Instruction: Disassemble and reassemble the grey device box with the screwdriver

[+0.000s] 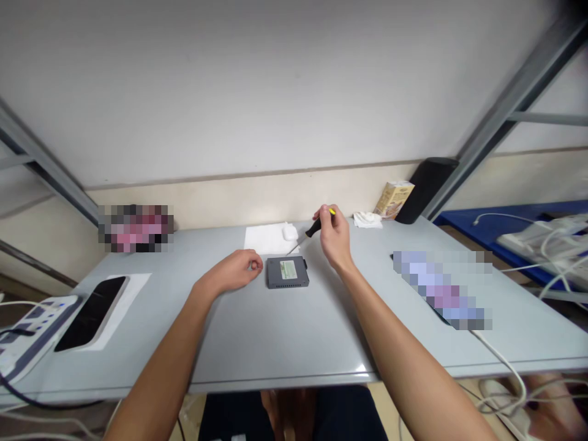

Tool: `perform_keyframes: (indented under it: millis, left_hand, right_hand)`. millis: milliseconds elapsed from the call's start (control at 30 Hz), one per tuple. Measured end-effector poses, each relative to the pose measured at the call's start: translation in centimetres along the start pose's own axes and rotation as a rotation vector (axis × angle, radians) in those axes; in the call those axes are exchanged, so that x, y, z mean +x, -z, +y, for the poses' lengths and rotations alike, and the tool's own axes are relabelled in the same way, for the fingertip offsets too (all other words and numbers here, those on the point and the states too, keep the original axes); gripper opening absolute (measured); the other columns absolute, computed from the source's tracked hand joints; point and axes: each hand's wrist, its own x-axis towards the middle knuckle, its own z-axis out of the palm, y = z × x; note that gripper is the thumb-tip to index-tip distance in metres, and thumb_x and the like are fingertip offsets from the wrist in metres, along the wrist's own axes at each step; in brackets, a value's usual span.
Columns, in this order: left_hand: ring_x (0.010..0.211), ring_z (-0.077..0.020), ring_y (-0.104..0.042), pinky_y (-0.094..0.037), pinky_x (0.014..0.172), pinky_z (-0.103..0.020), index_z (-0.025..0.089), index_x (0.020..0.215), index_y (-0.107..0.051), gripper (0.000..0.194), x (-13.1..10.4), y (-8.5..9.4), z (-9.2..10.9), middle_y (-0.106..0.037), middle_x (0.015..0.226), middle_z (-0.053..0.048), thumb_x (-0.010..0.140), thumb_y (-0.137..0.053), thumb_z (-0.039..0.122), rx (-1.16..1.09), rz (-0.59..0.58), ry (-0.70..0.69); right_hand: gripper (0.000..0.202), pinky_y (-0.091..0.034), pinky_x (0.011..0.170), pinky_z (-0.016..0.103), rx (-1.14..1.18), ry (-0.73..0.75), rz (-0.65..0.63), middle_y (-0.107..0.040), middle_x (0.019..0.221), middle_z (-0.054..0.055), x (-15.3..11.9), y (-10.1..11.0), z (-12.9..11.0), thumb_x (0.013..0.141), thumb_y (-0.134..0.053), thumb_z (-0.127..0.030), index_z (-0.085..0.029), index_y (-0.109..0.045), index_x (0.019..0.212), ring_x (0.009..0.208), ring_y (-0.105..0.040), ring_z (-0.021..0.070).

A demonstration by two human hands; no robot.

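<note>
A dark grey box (274, 274) with a pale label lies flat on the grey table, between my two hands. My right hand (334, 236) is closed round the black and yellow handle of a screwdriver (313, 228), whose thin shaft slants down to the left, its tip near the box's back edge. Whether the tip touches the box is too small to tell. To the left of the box, my left hand (239, 269) rests on the table with curled fingers; what they hold, if anything, is hidden. Behind the box are a white sheet (261, 239) and a small white case (290, 231).
On the left lie a black phone (92, 312) on paper and a power strip (39, 331). A yellow carton (394, 200), crumpled tissue (367, 220) and black cylinder (427, 187) are at the back right. A blurred device (441, 291) with a cable lies right.
</note>
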Motion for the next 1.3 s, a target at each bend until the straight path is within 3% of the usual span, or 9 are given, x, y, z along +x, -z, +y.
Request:
perform_keyframes:
  millis: [67, 200, 300, 400, 533, 733, 967, 1300]
  left_hand:
    - [0.073, -0.0186, -0.059, -0.042, 0.065, -0.028, 0.022, 0.089, -0.071, 0.017, 0.1, -0.3, -0.1, -0.068, 0.089, -0.003, 0.085, -0.056, 0.027, -0.013, 0.012, 0.012]
    - [0.068, -0.0169, -0.053, -0.039, 0.062, -0.027, 0.02, 0.085, -0.064, 0.01, 0.5, -0.9, -0.4, -0.061, 0.078, -0.001, 0.079, -0.056, 0.022, -0.059, 0.038, -0.001]
    - [0.064, -0.0153, -0.048, -0.037, 0.06, -0.026, 0.02, 0.082, -0.059, 0.005, 0.7, -1.2, -0.8, -0.055, 0.072, 0.001, 0.079, -0.057, 0.022, -0.127, 0.07, -0.024]
    - [0.061, -0.014, -0.043, -0.035, 0.06, -0.025, 0.021, 0.084, -0.058, 0.005, 0.8, -1.3, -1.1, -0.048, 0.067, 0.004, 0.08, -0.057, 0.024, -0.224, 0.105, -0.008]
    - [0.063, -0.0135, -0.044, -0.035, 0.062, -0.025, 0.021, 0.088, -0.058, 0.009, 1.0, -1.2, -0.8, -0.049, 0.069, 0.005, 0.081, -0.059, 0.026, -0.356, 0.182, 0.008]
    - [0.074, -0.015, -0.056, -0.042, 0.072, -0.027, 0.019, 0.086, -0.059, 0.012, 1.8, -1.3, 0.1, -0.059, 0.078, 0.001, 0.081, -0.06, 0.03, -0.59, 0.361, 0.012]
    - [0.079, -0.0171, -0.057, -0.044, 0.075, -0.029, 0.018, 0.085, -0.067, 0.019, 1.3, -1.0, 1.9, -0.065, 0.085, -0.003, 0.084, -0.061, 0.036, -0.608, 0.268, -0.012]
    - [0.075, -0.0152, -0.05, -0.041, 0.073, -0.03, 0.019, 0.084, -0.064, 0.011, 0.3, 0.0, 2.9, -0.063, 0.091, -0.003, 0.082, -0.059, 0.029, -0.442, 0.208, -0.113]
  right_hand:
    - [0.033, -0.045, 0.075, 0.03, -0.021, 0.098, -0.118, -0.061, 0.083, 0.001, -0.3, 0.2, -1.6, 0.102, -0.05, -0.055, -0.024, -0.057, 0.092, 0.079, -0.057, 0.0165]
    - [0.019, -0.045, 0.082, 0.033, -0.297, 0.211, -0.535, -0.059, 0.092, 0.003, -0.8, 1.0, -3.4, 0.101, -0.053, -0.039, -0.023, -0.061, 0.094, 0.083, -0.057, 0.0179]
    - [0.019, -0.048, 0.084, 0.036, -0.509, 0.066, -0.859, -0.062, 0.102, 0.006, -1.2, 1.7, -3.1, 0.091, -0.068, -0.04, -0.025, -0.07, 0.102, 0.087, -0.06, 0.0199]
    - [0.046, -0.049, 0.089, 0.04, -0.659, -0.077, -1.032, -0.067, 0.112, 0.01, -1.4, 2.2, -2.2, 0.076, -0.085, -0.041, -0.027, -0.073, 0.118, 0.102, -0.063, 0.0278]
    - [0.048, -0.047, 0.09, 0.04, -0.697, -0.085, -1.055, -0.069, 0.112, 0.01, -1.4, 2.0, -1.7, 0.075, -0.086, -0.035, -0.026, -0.072, 0.12, 0.106, -0.062, 0.0298]
    - [0.041, -0.04, 0.075, 0.029, -0.667, 0.116, -0.886, -0.058, 0.106, 0.003, -1.6, 1.2, -2.8, 0.071, -0.086, -0.019, -0.023, -0.062, 0.104, 0.089, -0.055, 0.02]
    - [0.04, -0.032, 0.067, 0.027, -0.72, 0.194, -0.898, -0.055, 0.099, 0.001, -1.8, 1.0, -3.9, 0.07, -0.086, -0.014, -0.022, -0.059, 0.098, 0.083, -0.052, 0.0179]
    - [0.037, -0.03, 0.067, 0.028, -0.737, 0.222, -0.919, -0.056, 0.099, 0.003, -2.1, 1.0, -4.4, 0.071, -0.082, -0.011, -0.022, -0.057, 0.096, 0.083, -0.052, 0.0187]
